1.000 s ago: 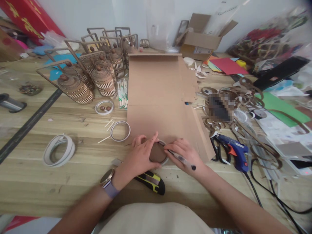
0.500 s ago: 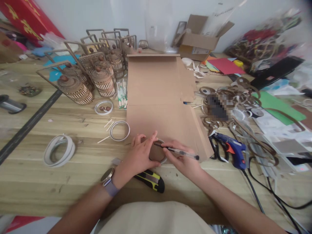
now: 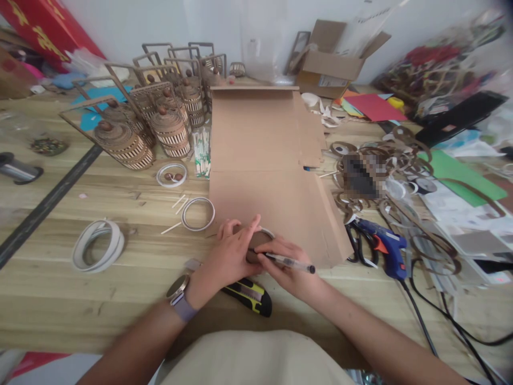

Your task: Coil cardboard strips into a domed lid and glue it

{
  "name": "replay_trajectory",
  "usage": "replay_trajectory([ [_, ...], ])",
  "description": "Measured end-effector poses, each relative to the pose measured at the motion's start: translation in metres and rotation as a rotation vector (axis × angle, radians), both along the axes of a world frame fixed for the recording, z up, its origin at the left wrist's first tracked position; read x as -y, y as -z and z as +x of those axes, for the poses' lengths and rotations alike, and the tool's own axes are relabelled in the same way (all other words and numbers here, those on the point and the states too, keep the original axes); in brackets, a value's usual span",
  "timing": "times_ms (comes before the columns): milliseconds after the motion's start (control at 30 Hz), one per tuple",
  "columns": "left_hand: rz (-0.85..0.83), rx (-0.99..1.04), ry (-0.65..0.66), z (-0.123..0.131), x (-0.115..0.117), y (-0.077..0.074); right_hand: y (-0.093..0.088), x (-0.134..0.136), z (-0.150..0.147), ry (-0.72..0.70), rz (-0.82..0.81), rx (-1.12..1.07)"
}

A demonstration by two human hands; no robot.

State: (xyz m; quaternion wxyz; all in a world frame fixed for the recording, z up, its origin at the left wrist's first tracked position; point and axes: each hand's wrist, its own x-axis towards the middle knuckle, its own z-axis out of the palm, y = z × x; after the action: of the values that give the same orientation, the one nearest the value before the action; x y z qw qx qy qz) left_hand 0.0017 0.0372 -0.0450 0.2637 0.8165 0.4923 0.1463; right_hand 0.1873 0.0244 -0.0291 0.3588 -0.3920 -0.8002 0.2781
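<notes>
A brown cardboard sheet [image 3: 256,133] lies unfolded in the middle of the table. On its near edge sits a thin ring [image 3: 267,232], partly covered by my hands. My left hand [image 3: 228,256], with a watch at the wrist, presses on the ring's left side, thumb and fingers around it. A pen [image 3: 290,262] is gripped by my right hand [image 3: 290,270], its tip inside the ring near my left thumb. Below my left hand lies a yellow and black utility knife [image 3: 252,297]. Another white ring [image 3: 198,214] rests left of the hands, overlapping the cardboard's edge.
Woven baskets with tall handles [image 3: 170,131] crowd the back left. White strip coils [image 3: 98,246] lie at the left. A blue glue gun [image 3: 387,246], black-handled tool [image 3: 360,243] and brown strips [image 3: 401,155] fill the right side. An open carton [image 3: 331,67] stands behind.
My right hand has moved the pen down and to the left, from the ring's upper part toward its lower left. My left hand stays on the ring.
</notes>
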Motion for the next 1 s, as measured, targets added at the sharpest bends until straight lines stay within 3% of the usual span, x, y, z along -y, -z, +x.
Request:
replay_trajectory([
  [167,-0.039,-0.028,-0.003,0.001,0.0,-0.002,-0.003,-0.004,0.013,0.079,-0.25,-0.034],
  [267,-0.043,-0.039,-0.006,0.001,0.0,-0.003,-0.002,-0.011,0.014,0.162,-0.25,-0.043],
  [500,-0.021,-0.053,0.0,0.0,0.0,-0.003,0.001,-0.016,-0.002,0.051,-0.215,-0.1],
  [667,-0.039,-0.051,0.002,0.001,0.0,-0.005,-0.001,-0.008,0.003,0.033,-0.378,-0.112],
  [800,-0.033,-0.077,0.009,0.001,0.001,-0.007,-0.01,-0.015,0.018,0.017,-0.502,0.001],
  [1000,-0.016,-0.095,0.008,0.0,0.002,-0.008,-0.028,-0.035,0.024,0.12,-0.486,0.105],
])
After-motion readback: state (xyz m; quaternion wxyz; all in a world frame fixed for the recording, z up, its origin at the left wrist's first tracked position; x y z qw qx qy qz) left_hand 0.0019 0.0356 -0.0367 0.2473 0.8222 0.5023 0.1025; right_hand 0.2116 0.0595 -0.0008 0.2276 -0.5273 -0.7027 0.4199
